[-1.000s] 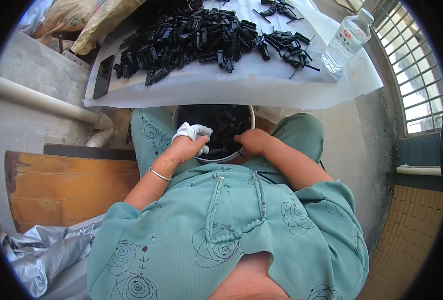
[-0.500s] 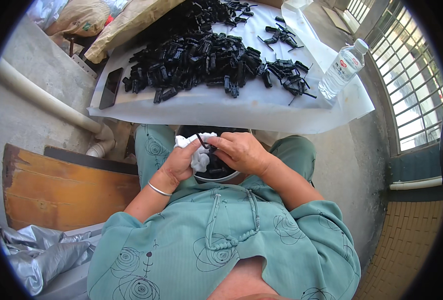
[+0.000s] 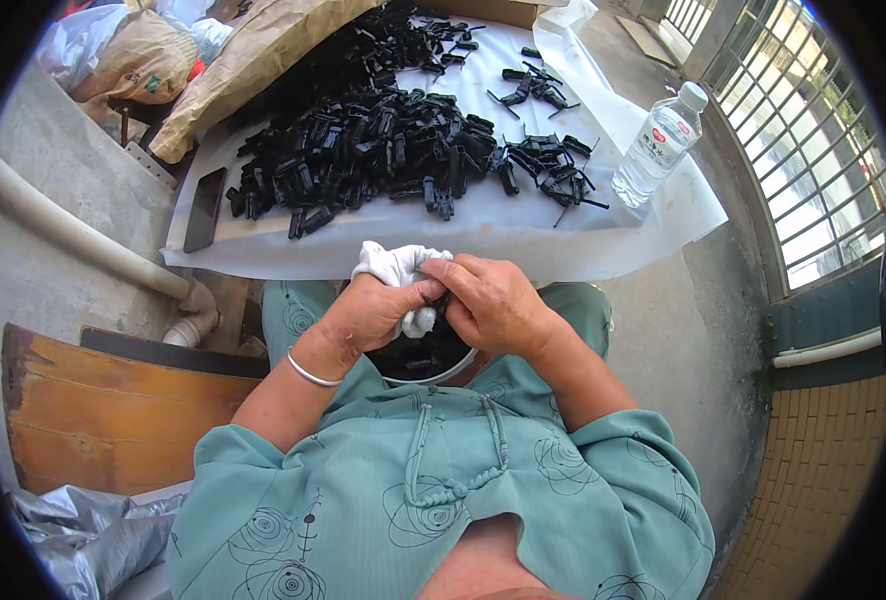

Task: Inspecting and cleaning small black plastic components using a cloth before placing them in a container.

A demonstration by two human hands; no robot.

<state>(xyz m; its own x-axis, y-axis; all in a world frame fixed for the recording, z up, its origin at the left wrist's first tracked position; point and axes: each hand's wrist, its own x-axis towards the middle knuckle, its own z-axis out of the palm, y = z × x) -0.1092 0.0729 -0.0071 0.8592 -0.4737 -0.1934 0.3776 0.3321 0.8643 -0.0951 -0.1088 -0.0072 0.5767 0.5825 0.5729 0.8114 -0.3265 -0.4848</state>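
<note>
Over the bowl (image 3: 460,372) below the tabletop's near edge, our left hand (image 3: 368,315) bunches a soft white cloth (image 3: 395,268), right hand (image 3: 493,303) fingers pinching a small, stiff black part (image 3: 444,300).

Both forearms enter from the lower edge, bent at the elbow, converging over the lap just short of the bench (image 3: 443,250) edge. Left hand (image 3: 368,312): fingers curled shut, knuckles up, wrist slightly flexed, bangle on the wrist. Right hand (image 3: 493,300): back of hand upward, fingers (image 3: 453,272) bent inward, tips meeting the left hand's. The 2 hands touch, closed together.
</note>
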